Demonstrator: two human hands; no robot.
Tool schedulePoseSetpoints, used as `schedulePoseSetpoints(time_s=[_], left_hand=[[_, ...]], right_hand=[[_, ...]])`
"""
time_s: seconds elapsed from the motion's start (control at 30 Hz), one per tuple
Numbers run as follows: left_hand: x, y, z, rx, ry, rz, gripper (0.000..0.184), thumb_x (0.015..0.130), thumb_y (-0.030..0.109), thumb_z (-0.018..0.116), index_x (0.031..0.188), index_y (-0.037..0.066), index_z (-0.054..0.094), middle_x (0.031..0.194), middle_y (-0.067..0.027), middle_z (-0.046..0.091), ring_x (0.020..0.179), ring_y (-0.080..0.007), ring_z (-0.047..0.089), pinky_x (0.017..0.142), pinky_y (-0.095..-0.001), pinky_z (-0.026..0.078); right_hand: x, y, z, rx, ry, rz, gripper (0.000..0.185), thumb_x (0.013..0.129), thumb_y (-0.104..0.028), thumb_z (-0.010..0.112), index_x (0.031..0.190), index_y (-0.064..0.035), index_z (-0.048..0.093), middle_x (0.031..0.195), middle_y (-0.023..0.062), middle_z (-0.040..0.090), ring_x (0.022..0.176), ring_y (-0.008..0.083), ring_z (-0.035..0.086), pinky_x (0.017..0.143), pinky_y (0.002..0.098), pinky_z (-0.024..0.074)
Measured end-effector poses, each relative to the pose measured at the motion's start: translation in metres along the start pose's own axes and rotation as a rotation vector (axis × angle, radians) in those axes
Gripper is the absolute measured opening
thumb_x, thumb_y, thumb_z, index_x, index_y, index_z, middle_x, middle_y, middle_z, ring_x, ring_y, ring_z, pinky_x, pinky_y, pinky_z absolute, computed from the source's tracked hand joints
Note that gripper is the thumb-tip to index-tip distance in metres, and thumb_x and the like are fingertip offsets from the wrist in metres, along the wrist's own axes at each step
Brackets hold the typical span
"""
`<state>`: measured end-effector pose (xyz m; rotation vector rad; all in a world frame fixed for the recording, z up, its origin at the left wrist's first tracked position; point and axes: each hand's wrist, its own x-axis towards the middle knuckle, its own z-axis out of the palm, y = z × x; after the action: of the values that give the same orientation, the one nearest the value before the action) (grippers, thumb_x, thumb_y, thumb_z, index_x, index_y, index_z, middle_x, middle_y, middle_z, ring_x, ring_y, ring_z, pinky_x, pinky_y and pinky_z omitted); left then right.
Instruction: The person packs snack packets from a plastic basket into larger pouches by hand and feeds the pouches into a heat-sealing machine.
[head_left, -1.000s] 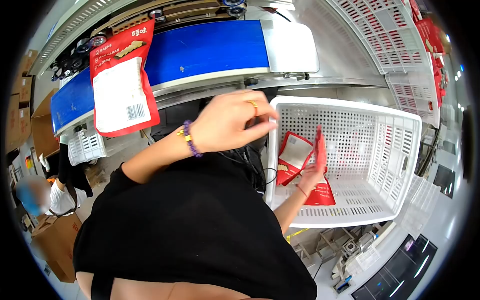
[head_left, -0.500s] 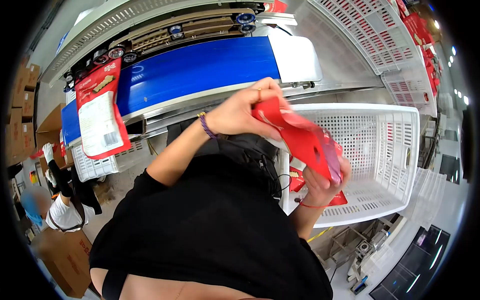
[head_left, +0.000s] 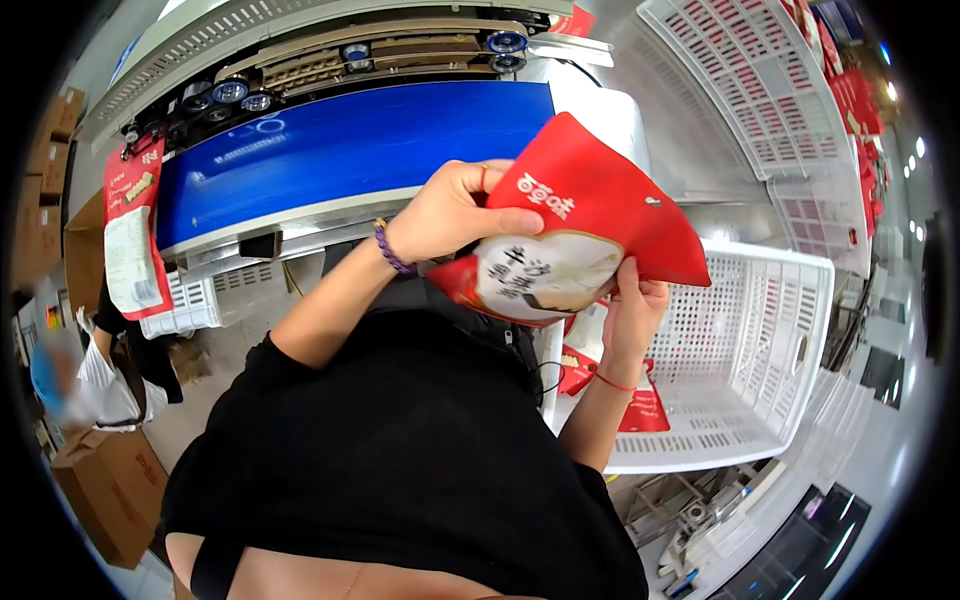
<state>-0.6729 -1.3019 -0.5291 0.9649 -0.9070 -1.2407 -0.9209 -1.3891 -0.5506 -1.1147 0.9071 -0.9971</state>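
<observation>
A red snack pouch [head_left: 615, 195] with a pale printed panel is spread out between my two hands, its front towards me. My left hand [head_left: 450, 210] grips the pouch's left edge, thumb lying across the front. On the opposite side my right hand [head_left: 636, 305] pinches the lower right edge. Below and to the right stands a white perforated crate [head_left: 760, 330], with several red pouches [head_left: 645, 405] lying in it. Another red pouch [head_left: 135, 230] hangs over the left end of the blue conveyor belt [head_left: 350, 150].
Rollers [head_left: 370, 55] of a sealing machine run behind the belt. Another white crate [head_left: 740, 90] stands at upper right, with red pouches [head_left: 855, 100] beyond it. At left are cardboard boxes [head_left: 115, 490] and a co-worker in a blue cap [head_left: 45, 380].
The held pouch has been turned from edge-on to show its printed front. On the belt, the other pouch has moved left. The co-worker has shifted lower.
</observation>
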Motion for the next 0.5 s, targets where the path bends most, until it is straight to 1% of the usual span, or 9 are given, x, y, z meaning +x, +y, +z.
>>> schedulePoseSetpoints(time_s=[0.03,0.1,0.13,0.17,0.23,0.3,0.37,0.47,0.5], left_hand=[[0.004,-0.002,-0.005,0.001,-0.055,-0.009,0.024,0.089,0.014,0.069,0.109,0.000,0.069,0.111,-0.0008,0.066,0.098,-0.0040,0.056,0.086,-0.0238,0.047],[0.018,-0.003,-0.017,0.034,-0.060,-0.061,0.024,0.094,0.019,0.063,0.104,-0.002,0.069,0.105,0.0015,0.065,0.091,-0.0032,0.054,0.083,-0.0228,0.045],[0.031,-0.005,-0.017,0.058,0.059,-0.103,0.028,0.094,0.025,0.063,0.093,-0.003,0.069,0.098,0.0024,0.063,0.086,-0.0015,0.051,0.078,-0.0209,0.043],[0.052,-0.028,-0.031,0.379,0.215,0.138,0.033,0.093,0.029,0.066,0.081,-0.002,0.068,0.086,0.0041,0.063,0.078,-0.0012,0.050,0.070,-0.0208,0.043],[0.075,-0.023,-0.028,0.475,0.347,-0.105,0.032,0.093,0.028,0.065,0.089,-0.003,0.071,0.082,0.0029,0.063,0.075,-0.0044,0.053,0.073,-0.0216,0.044],[0.096,-0.037,-0.020,0.181,0.440,-0.100,0.031,0.091,0.030,0.068,0.085,0.001,0.072,0.068,0.0046,0.058,0.063,-0.0023,0.048,0.058,-0.0198,0.040],[0.112,-0.044,-0.023,-0.193,0.406,-0.215,0.027,0.092,0.027,0.065,0.081,0.002,0.065,0.060,0.0054,0.050,0.045,-0.0021,0.029,0.041,-0.0215,0.021],[0.133,-0.049,-0.025,-0.275,0.526,-0.188,0.028,0.089,0.016,0.063,0.065,0.006,0.053,0.054,0.0030,0.041,0.041,-0.0058,0.031,0.039,-0.0255,0.020],[0.136,-0.049,-0.029,-0.277,0.541,-0.192,0.023,0.091,0.017,0.062,0.073,0.006,0.055,0.058,0.0044,0.041,0.043,-0.0042,0.029,0.038,-0.0236,0.018]], right_hand=[[0.010,-0.003,0.000,-0.007,-0.019,0.006,0.025,0.088,-0.007,0.068,0.111,0.0024,0.063,0.106,0.0048,0.066,0.094,0.0128,0.061,0.081,0.0248,0.0480],[0.036,-0.010,0.004,0.036,0.040,-0.050,0.013,0.093,-0.005,0.061,0.102,0.0015,0.067,0.098,0.0035,0.068,0.086,0.0105,0.062,0.074,0.0222,0.0472],[0.053,-0.010,0.002,0.088,0.088,-0.050,0.017,0.094,-0.007,0.059,0.108,0.0012,0.066,0.094,0.0038,0.067,0.082,0.0109,0.062,0.074,0.0236,0.0482],[0.068,-0.017,0.010,0.100,0.111,-0.061,0.020,0.094,-0.009,0.061,0.110,0.0023,0.067,0.090,0.0031,0.066,0.077,0.0089,0.058,0.073,0.0248,0.0495],[0.105,-0.013,0.001,-0.292,0.045,-0.176,0.023,0.094,-0.012,0.063,0.109,0.0044,0.067,0.089,0.0027,0.065,0.076,0.0075,0.055,0.072,0.0249,0.0502],[0.144,-0.006,-0.004,-0.350,0.017,-0.122,0.028,0.093,-0.018,0.065,0.108,0.0050,0.067,0.088,0.0022,0.065,0.074,0.0064,0.055,0.064,0.0236,0.0488],[0.173,-0.006,-0.002,-0.199,0.021,-0.026,0.029,0.093,-0.018,0.064,0.114,0.0024,0.065,0.089,0.0037,0.067,0.072,0.0079,0.058,0.058,0.0230,0.0468],[0.205,0.000,-0.001,-0.209,0.003,-0.065,0.025,0.090,-0.011,0.067,0.110,-0.0008,0.056,0.090,0.0083,0.068,0.072,0.0095,0.061,0.056,0.0220,0.0455],[0.212,0.001,0.004,-0.255,0.014,-0.084,0.025,0.088,-0.009,0.069,0.106,-0.0019,0.053,0.089,0.0090,0.068,0.072,0.0092,0.061,0.057,0.0216,0.0457]])
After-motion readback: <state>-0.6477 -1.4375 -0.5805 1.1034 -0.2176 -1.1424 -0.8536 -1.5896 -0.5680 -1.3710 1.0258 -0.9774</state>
